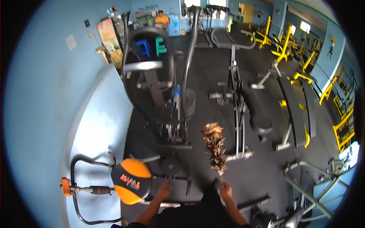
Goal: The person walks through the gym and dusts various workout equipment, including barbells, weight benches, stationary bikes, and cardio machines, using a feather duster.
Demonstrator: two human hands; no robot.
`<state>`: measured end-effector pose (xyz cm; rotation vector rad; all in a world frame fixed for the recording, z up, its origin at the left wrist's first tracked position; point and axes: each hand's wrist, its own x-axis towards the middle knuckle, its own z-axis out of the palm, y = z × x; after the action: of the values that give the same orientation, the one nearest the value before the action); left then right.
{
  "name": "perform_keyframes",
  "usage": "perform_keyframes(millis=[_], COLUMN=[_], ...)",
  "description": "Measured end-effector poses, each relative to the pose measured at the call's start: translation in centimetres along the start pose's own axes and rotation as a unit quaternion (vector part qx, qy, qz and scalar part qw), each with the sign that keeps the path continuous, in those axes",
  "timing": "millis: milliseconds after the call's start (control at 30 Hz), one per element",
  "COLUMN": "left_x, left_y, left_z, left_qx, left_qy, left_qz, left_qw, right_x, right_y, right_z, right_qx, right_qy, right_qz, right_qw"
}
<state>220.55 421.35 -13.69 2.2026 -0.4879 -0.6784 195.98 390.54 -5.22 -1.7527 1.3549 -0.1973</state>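
My right hand (225, 189) is closed round the thin handle of a feather duster (215, 148). Its brown and tan feathers point forward over the dark floor. My left hand (164, 190) hangs loosely with a finger stretched forward and nothing visible in it. In this view it overlaps a black plate (178, 187) and sits just below a round black disc (171, 166). To its left is an exercise machine's orange and black seat (131, 181) with lettering on it.
An elliptical trainer (176, 114) stands ahead, with a padded bench machine (258, 117) to its right. Black sit-up benches (292, 110) and yellow racks (344, 125) line the right side. At the back is a person in an orange top (162, 19). A grey metal frame (308, 186) stands at lower right.
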Motion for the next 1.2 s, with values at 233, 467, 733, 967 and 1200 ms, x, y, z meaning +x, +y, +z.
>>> perform_keyframes(millis=[233, 467, 733, 967, 1200], left_x=[10.3, 17.7, 25.2, 29.6, 32.9], left_y=[23.4, 43.1, 52.6, 60.2, 60.9], left_z=[2.3, -5.2, -13.5, -17.6, -18.6], left_qx=[-0.120, -0.126, -0.054, -0.035, 0.012], left_qy=[-0.007, 0.094, 0.303, 0.360, 0.370], left_qz=[0.036, 0.196, 0.331, 0.344, 0.298], left_qw=[0.992, 0.968, 0.892, 0.866, 0.880], right_x=[11.2, 19.2, 24.5, 31.3, 35.4], right_y=[-13.3, -38.0, -40.1, -35.9, -42.3], right_z=[-9.9, -26.1, -27.2, -17.3, -10.5], right_qx=[0.148, -0.056, -0.194, 0.159, 0.234], right_qy=[0.000, 0.221, 0.182, 0.067, -0.139], right_qz=[-0.247, -0.466, -0.568, -0.464, -0.431], right_qw=[0.958, 0.855, 0.779, 0.869, 0.860])
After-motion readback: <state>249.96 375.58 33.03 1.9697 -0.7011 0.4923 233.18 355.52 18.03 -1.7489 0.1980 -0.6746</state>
